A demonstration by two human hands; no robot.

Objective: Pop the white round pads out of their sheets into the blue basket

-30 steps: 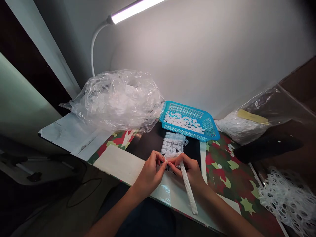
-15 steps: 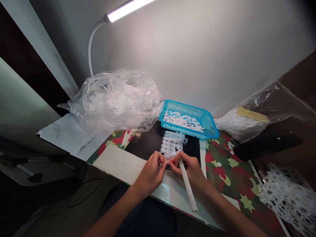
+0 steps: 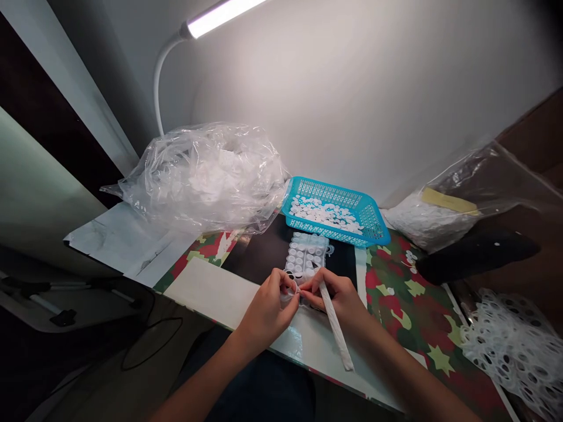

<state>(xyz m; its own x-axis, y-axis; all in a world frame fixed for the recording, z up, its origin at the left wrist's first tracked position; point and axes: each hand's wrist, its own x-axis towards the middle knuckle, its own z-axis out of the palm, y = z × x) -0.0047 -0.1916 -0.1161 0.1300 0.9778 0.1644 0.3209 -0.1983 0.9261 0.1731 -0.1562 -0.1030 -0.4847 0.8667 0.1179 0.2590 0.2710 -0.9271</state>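
Observation:
My left hand (image 3: 272, 302) is closed in a pinch on a small translucent white piece, mostly covered by the fingers. My right hand (image 3: 336, 293) meets it, thumb and fingertip pressed at the same piece. Lodged in the right hand is a slim pointed tool with a white-wrapped handle (image 3: 335, 328); its dark tip points up and away, and its exact kind cannot be made out. Just beyond the fingers lies a translucent sheet of round white caps in rows (image 3: 303, 252). Its near end is hidden by my hands.
Behind the sheet stands a blue basket (image 3: 382, 234) holding many small white discs. A large clear plastic bag (image 3: 202, 176) fills the back left, under a lit lamp (image 3: 224, 17). To the right are another filled bag (image 3: 422, 220) and a heap of translucent ring sheets (image 3: 514, 351).
My fingertips have shifted slightly around the small piece, and more of its translucent part shows beside the left fingers. The wrapped tool stays in my right hand.

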